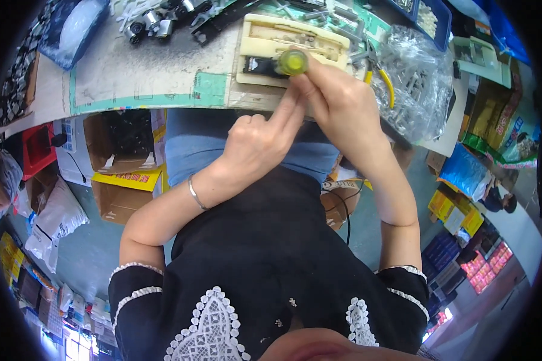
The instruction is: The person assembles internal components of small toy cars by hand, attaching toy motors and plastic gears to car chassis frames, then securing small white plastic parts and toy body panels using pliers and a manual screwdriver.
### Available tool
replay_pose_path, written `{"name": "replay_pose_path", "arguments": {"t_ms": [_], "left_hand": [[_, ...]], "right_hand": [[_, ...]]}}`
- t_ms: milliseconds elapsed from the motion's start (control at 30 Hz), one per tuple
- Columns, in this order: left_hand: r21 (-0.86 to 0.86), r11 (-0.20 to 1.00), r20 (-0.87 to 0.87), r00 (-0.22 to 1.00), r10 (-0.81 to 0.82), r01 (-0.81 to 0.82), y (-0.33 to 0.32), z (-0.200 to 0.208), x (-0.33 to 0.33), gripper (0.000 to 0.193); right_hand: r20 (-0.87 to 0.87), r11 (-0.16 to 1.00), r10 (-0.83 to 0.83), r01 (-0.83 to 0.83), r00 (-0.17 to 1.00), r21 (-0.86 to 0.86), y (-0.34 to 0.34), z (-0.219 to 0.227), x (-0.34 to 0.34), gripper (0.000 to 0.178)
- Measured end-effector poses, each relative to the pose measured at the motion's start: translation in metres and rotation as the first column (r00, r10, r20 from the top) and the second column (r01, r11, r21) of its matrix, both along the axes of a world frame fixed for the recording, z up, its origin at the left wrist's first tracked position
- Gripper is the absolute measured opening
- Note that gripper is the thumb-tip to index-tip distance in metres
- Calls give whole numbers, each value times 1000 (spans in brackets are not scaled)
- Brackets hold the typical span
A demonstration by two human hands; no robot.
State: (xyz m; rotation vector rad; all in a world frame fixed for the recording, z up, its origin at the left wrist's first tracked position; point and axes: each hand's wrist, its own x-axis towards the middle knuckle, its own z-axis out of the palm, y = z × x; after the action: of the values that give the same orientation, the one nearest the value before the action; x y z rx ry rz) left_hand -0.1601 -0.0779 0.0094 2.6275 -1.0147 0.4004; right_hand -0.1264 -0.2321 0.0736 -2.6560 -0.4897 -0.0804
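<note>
My right hand (348,99) is closed around a screwdriver (294,62), whose translucent yellow-green handle is seen from its end. The shaft and tip are hidden below it. Under the handle lies a cream-coloured fixture block (329,45) with hollows cut into it. A black part with a shiny metal end (260,65) sits in the block's near slot, just left of the screwdriver. My left hand (256,141) reaches in from the table's front edge, two fingers held together and the others curled. Its fingertips meet my right hand near the block, where anything pinched is hidden.
Yellow-handled pliers (386,87) lie right of the block, beside a clear plastic bag of small parts (417,78). Black-and-silver cylindrical parts (156,25) are heaped at the back left, near a blue tray (59,51). Cardboard boxes (119,201) stand under the table (126,84).
</note>
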Motion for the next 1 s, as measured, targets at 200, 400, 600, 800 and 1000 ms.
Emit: {"name": "replay_pose_path", "arguments": {"t_ms": [200,400,600,800,1000], "left_hand": [[73,997,-7,1000,12,-12,-1,-1,-6,37],[75,997,-12,1000,22,-21,-1,-6,-6,38],[47,998,-74,997,-34,37,2,-6,-8,35],[-125,991,-114,992,-54,39,3,10,9,37],[-405,914,-353,920,-171,14,6,31,29,34]], "right_hand": [[28,950,-38,28,999,311,4,16,-2,28],[26,964,17,-24,1000,266,14,12,11,28],[-24,991,136,-136,990,-4,32,8,30,20],[64,915,-284,250,957,315,-28,29,33,17],[229,660,-733,751,641,9,-171,5,11,32]]}}
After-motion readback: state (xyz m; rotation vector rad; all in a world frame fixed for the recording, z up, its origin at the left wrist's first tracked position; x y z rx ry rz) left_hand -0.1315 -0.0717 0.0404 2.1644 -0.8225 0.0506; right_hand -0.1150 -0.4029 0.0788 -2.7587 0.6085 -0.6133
